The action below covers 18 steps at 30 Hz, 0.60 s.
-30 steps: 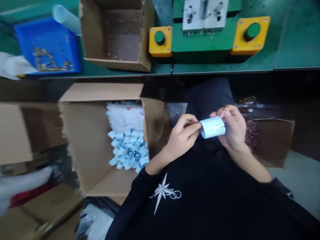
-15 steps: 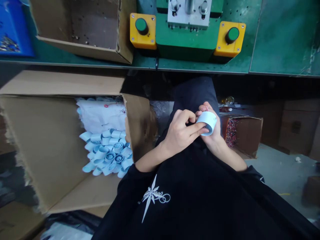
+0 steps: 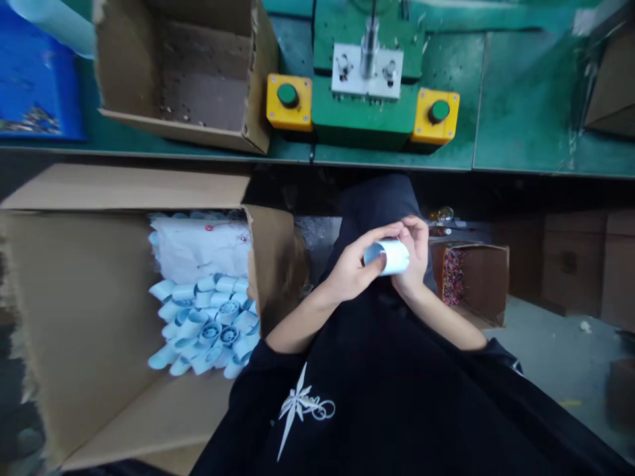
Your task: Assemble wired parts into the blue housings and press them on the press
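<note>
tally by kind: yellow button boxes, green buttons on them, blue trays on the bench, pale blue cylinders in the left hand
Yellow button boxes: 2
Green buttons: 2
Blue tray, cut off by the picture edge: 1
Pale blue cylinder in the left hand: 1
Total: 6

Take the green machine base (image 3: 360, 122) as your reference. On it you have a silver plate (image 3: 364, 84) with a bolt (image 3: 343, 64) on either side of an upright metal post (image 3: 370, 56). Immediately left of the base you find a yellow control box (image 3: 290, 120) with a green push button (image 3: 288, 96); immediately right, a matching yellow unit (image 3: 423, 120). Farther left of the base, observe an open cardboard box (image 3: 260, 92) and, past it, a blue tray (image 3: 64, 92) containing small metallic pieces (image 3: 37, 120). Below and right of the base, note a small open carton (image 3: 483, 284) containing reddish bits (image 3: 452, 274); farther right of the base, you see brown cartons (image 3: 570, 264) in shadow.
</note>
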Available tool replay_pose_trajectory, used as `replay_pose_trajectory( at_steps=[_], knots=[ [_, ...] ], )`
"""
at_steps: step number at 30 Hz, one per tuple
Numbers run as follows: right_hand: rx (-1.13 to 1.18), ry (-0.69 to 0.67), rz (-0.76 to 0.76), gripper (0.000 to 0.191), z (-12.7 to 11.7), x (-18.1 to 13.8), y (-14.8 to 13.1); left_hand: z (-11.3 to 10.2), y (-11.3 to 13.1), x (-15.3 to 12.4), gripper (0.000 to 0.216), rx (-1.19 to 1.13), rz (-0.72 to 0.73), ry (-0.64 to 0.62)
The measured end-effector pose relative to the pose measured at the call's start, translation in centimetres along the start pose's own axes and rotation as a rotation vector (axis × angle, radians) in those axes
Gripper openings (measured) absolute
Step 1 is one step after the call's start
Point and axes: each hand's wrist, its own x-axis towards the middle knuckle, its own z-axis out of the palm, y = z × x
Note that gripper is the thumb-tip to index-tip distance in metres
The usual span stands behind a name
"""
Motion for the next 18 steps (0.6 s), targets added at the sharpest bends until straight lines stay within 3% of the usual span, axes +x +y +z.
replay_pose_trajectory(
  at_steps=[2,4,5,8,10,15,18],
  knots=[
    [-0.129,0.079,-0.171,0.028,-1.0,0.9,-0.7,-0.6,0.4,0.3,0.065,-0.104,-0.015,-0.059],
    [-0.186,0.044,-0.389,0.026,-2.5,2.5,-1.7,-1.2,0.6,0.4,0.081,-0.171,-0.020,-0.070],
    [-0.205,-0.044,-0.513,0.027,-3.4,3.3,-2.3,-1.4,0.6,0.5,0.083,-0.191,-0.023,-0.062],
    [-0.379,-0.520,-0.818,0.044,-5.2,5.3,-4.2,-2.1,0.7,0.7,0.080,-0.202,-0.027,-0.018],
    [-0.540,-0.698,-0.917,0.053,-5.5,5.9,-5.3,-2.5,0.6,0.8,0.080,-0.159,-0.036,-0.012],
    [-0.590,-0.742,-1.054,0.043,-3.7,6.6,-6.8,-3.5,-0.2,1.8,0.092,-0.189,-0.088,-0.015],
    [-0.560,-0.809,-1.073,0.039,-2.2,7.9,-8.1,-4.0,-0.4,2.5,0.099,-0.276,-0.037,-0.025]
  ],
)
